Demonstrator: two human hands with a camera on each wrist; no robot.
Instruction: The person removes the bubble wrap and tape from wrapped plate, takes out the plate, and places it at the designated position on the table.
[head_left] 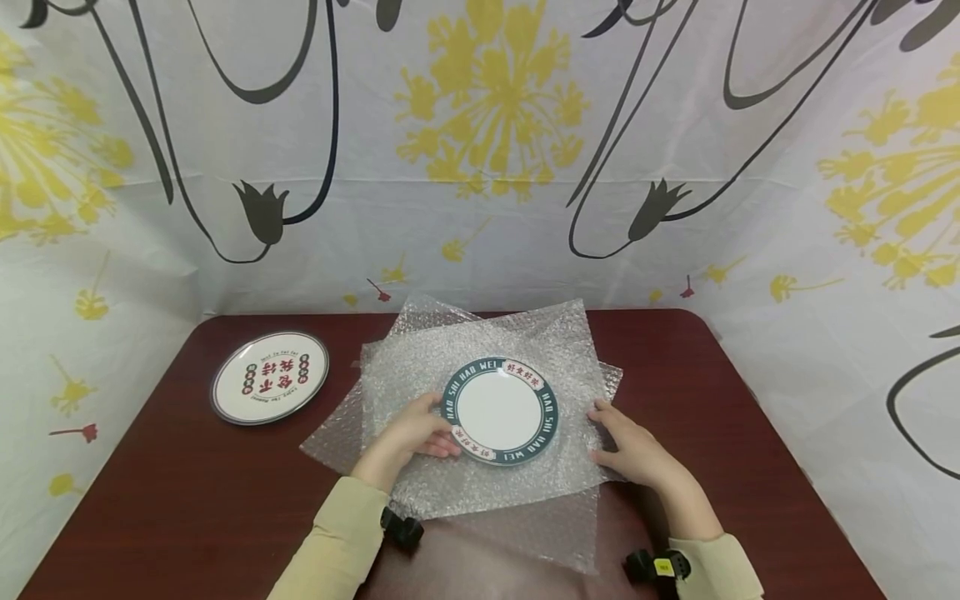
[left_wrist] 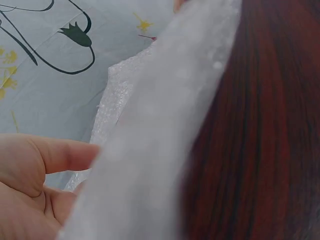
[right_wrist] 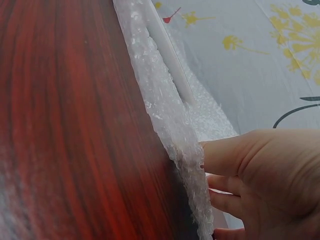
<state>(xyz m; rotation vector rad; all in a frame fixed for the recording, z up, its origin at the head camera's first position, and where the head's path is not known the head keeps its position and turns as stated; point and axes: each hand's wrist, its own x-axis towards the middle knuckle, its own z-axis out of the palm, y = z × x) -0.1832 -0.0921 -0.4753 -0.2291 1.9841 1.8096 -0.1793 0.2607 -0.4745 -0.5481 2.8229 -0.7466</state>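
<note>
A round plate with a white centre and a teal lettered rim lies on sheets of bubble wrap. At its left edge is my left hand, its fingers touching or very close to the rim. My right hand is at the wrap's right side, thumb and fingers spread apart. In the right wrist view the fingers of the right hand meet the wrap's edge. Blurred wrap hides the fingertips of the left hand in the left wrist view.
Another plate, white with red and dark characters, lies at the back left of the dark red wooden table. Behind and beside the table hangs a white cloth with flower prints. More bubble wrap sticks out below the top sheet.
</note>
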